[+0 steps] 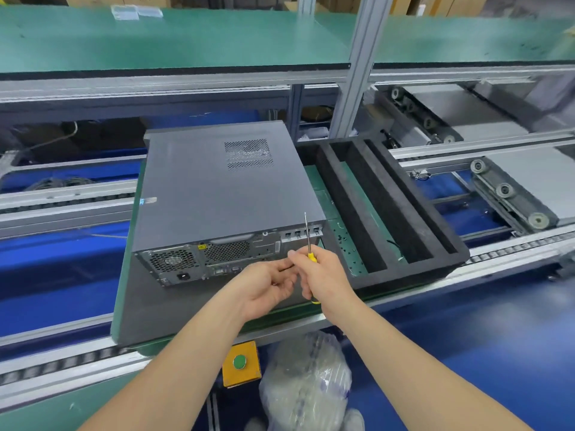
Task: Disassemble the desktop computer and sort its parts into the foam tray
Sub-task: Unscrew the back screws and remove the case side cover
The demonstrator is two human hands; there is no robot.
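Note:
A grey desktop computer [217, 194] lies on its side on a pallet, its rear panel with fan grilles and ports facing me. To its right sits a black foam tray [413, 231] with long slots. My right hand [323, 278] grips a yellow-handled screwdriver [308, 241], whose shaft points up in front of the case's rear right corner. My left hand [267, 284] is right beside it, fingers curled near the screwdriver handle; what they hold is hidden.
The green-edged pallet [130, 306] rests on a conveyor with roller rails [513, 194] to the right. Several small screws [343, 241] lie between case and tray. A yellow box with a green button [240, 362] and a plastic bag [306, 384] sit below the edge.

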